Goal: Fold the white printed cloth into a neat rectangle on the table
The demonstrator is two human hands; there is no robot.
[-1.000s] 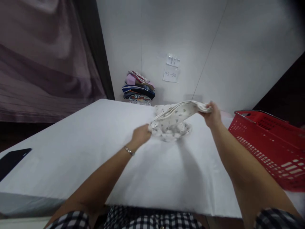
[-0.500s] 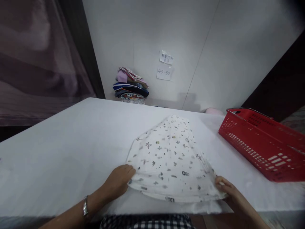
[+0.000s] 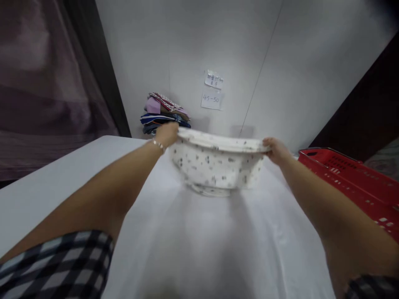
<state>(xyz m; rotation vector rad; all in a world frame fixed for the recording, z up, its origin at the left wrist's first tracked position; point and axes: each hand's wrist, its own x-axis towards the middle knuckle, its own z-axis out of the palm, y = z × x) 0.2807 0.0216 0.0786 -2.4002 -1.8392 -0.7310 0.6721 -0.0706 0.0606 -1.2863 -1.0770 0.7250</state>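
A white cloth [image 3: 215, 164] with small dark prints hangs stretched between my two hands, over the far part of the white table. My left hand [image 3: 167, 133] is closed on its upper left corner. At the upper right corner, my right hand [image 3: 276, 150] grips the edge with fingers pressed together. The cloth's lower part droops and is folded under near the tabletop; motion blurs it, so whether it touches the table is unclear.
The white table [image 3: 199, 232] spreads below. A red plastic basket [image 3: 358, 178] stands at the right. Folded clothes [image 3: 165, 110] are stacked at the back left, by the wall. Two paper signs [image 3: 212, 99] hang on the wall. A mauve curtain [image 3: 46, 91] is at the left.
Both hands have gone up and forward, away from my body, carrying the cloth's near edge. The cloth, spread on the table before, now hangs from them. The view has shifted slightly.
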